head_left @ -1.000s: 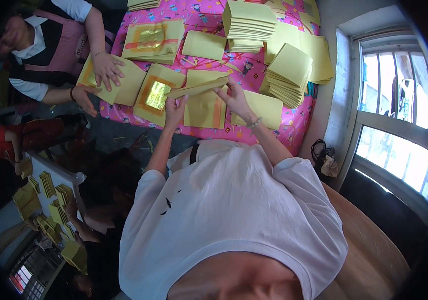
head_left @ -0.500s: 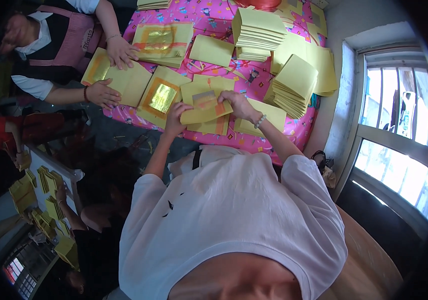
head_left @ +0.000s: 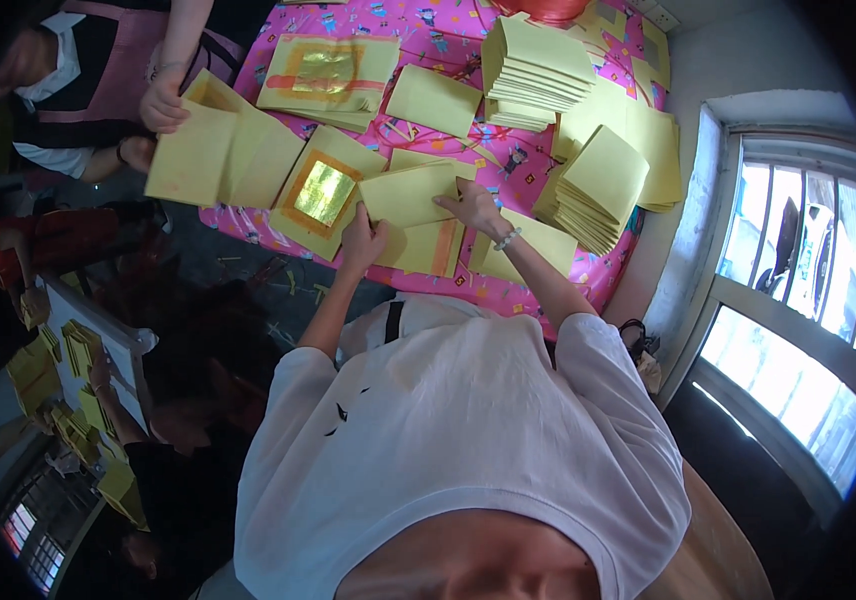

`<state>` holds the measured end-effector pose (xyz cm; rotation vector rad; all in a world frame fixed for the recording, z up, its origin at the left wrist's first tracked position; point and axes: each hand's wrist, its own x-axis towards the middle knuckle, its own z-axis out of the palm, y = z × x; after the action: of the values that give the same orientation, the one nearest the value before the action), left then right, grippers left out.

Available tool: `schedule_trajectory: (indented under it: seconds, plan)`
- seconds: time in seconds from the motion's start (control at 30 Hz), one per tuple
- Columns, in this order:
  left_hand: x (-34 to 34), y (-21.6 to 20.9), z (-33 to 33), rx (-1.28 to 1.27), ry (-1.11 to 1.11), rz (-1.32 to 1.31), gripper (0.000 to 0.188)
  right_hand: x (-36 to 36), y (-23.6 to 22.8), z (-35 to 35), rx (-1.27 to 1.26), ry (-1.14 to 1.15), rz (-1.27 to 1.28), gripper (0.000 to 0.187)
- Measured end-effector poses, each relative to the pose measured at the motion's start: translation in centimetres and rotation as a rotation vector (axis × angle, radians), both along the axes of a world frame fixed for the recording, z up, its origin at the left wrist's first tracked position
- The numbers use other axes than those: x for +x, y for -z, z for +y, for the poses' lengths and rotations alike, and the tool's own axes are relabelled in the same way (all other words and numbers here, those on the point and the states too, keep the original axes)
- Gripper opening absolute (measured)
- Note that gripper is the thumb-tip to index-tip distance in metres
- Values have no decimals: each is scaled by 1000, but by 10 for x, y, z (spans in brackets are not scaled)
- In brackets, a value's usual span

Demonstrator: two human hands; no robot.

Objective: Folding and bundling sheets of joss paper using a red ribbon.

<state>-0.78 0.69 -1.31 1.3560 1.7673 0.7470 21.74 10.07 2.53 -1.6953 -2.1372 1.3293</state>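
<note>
Between my two hands is a folded sheet of yellow paper (head_left: 408, 195), its plain side facing up. My left hand (head_left: 364, 243) pinches its near left corner. At its right edge, my right hand (head_left: 475, 208) grips it with thumb and fingers; a bead bracelet circles that wrist. Under it lie more yellow sheets (head_left: 416, 250), one with an orange band. Just left of my left hand lies a yellow sheet with a gold foil square (head_left: 326, 192) framed in orange. A plain yellow sheet (head_left: 523, 248) rests right of my right hand.
A co-worker at the left lifts a folded yellow sheet (head_left: 188, 155). Stacks of yellow paper (head_left: 538, 70) and a fanned pile (head_left: 603, 185) stand right on the pink patterned tablecloth (head_left: 598, 280). A foil-topped stack (head_left: 328, 75) lies farther back. People work at another table lower left.
The paper in my hands has gone from tilted up, with its silvery patch showing, to folded over with a plain face up. The co-worker has raised and folded their sheet.
</note>
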Motion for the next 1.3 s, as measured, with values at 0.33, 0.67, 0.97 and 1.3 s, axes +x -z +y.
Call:
schedule_trajectory:
  seconds: [0.33,0.67,0.97,1.3]
  plan:
    - [11,8,4,-81,-170,27,32,-4,25,-1,32,87,45,41]
    - [14,13,9,-90,-223,31,32,-10,39,1,29,93,-88,44]
    - [17,16,14,-146,-226,75,42,-16,41,4,0,85,-256,47]
    - [30,-10,23,-1,-127,491,34,-19,38,6,7,79,-356,51]
